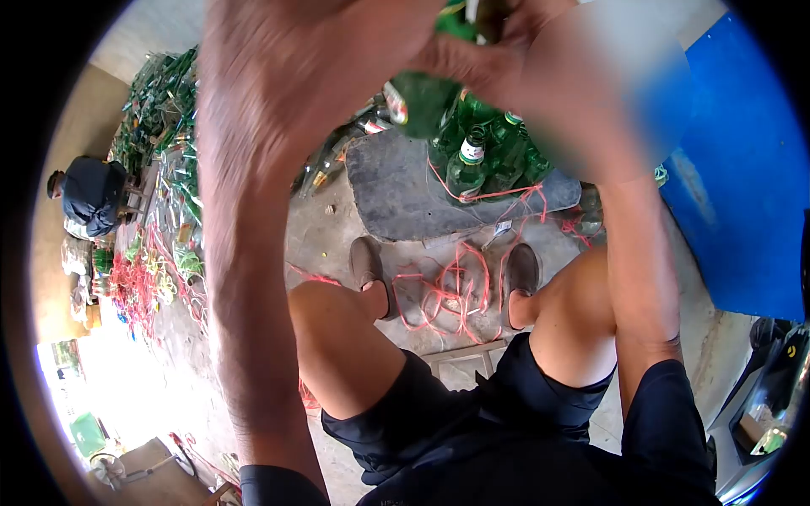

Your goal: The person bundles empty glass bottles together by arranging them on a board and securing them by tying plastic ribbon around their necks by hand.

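Both my hands are raised close to the camera and smeared by motion. My left hand (329, 59) curls in from the left around a green glass bottle (457, 24), its fingertips partly cut off by the top edge. From the other side my right hand (515, 72) closes on the same bottle, fingers bent inward. Just below the hands is another green bottle (426, 105), blurred; I cannot tell whether it is touched. Several green bottles (466, 173), one with a white neck label, stand grouped on a dark board (396, 185), with pink string (498, 196) around them.
Loose pink string (451, 291) lies tangled between my shoes (368, 268). A big heap of green bottles (164, 101) rises at the left, near a seated person in dark clothes (93, 194). More coloured string (139, 278) covers the floor there. A blue panel (742, 185) stands at the right.
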Demonstrator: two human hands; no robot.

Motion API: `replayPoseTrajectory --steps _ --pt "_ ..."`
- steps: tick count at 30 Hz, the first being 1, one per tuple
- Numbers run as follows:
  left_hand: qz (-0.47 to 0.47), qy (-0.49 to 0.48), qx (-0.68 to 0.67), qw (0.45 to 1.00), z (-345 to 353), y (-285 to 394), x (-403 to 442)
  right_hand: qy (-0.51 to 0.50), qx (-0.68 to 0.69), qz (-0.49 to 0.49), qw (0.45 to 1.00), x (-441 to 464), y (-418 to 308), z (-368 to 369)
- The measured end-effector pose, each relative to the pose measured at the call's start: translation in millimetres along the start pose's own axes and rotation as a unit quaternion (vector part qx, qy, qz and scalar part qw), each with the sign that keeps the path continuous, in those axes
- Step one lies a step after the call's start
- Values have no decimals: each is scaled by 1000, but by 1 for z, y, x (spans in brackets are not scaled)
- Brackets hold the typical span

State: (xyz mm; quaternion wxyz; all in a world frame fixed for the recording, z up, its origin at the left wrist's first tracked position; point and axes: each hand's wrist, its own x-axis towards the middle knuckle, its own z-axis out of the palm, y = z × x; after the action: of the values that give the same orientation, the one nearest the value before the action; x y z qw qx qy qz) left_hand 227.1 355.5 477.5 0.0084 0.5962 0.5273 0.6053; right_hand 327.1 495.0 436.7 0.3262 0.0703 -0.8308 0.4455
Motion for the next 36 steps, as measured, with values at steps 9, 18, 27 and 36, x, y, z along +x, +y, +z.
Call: replayPoseTrajectory --steps 9,18,27,36 --pt "-40 11 47 998 22 -21 19 116 -49 37 991 0 16 -26" --pt "-185 84 91 975 44 -148 -56 138 -223 118 958 -13 64 -37" --pt "-235 -47 204 949 67 -193 -89 124 -174 167 962 -20 83 -38" --pt "-234 -61 220 945 68 -200 -94 89 -222 185 953 -34 116 -33"
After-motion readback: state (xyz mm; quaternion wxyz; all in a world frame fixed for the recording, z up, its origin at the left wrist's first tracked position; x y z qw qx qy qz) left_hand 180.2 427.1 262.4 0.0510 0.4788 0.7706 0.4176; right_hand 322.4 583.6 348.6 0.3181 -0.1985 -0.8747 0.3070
